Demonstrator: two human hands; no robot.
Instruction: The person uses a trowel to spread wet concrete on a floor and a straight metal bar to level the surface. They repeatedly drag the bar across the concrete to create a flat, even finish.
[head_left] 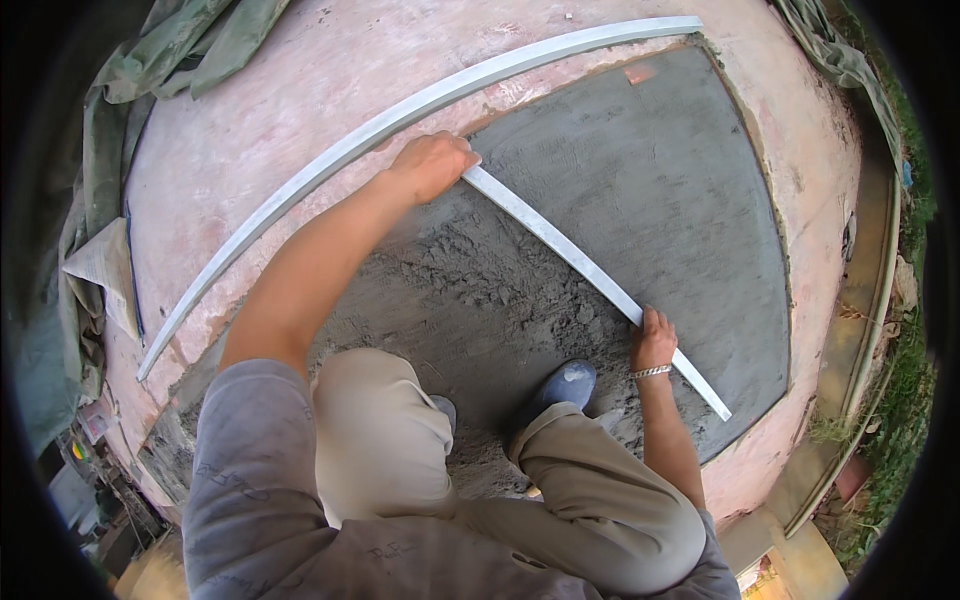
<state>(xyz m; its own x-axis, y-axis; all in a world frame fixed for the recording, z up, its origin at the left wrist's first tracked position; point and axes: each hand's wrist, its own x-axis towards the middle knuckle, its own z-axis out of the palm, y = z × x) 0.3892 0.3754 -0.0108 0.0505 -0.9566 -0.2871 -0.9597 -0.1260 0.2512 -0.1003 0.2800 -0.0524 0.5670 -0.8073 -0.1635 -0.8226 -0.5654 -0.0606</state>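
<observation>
My left hand (434, 165) is closed around the far end of a pale metal straightedge bar (560, 245). Nearer its other end, my right hand (654, 342) grips the same bar, a bracelet on that wrist. The bar lies slantwise across wet grey mortar (700, 190). On its right side the mortar is smooth; on its left it is rough and lumpy (510, 280). A second, longer metal bar (400, 115) rests on the pinkish floor along the mortar's far left border, close beyond my left hand.
I squat with shoes (565, 385) on the rough mortar. Pinkish floor (280, 130) borders the patch. Crumpled green sheeting (150, 65) lies at the far left, more (840, 50) at the far right. Beyond the right edge run a pipe (868, 350) and grass (900, 430).
</observation>
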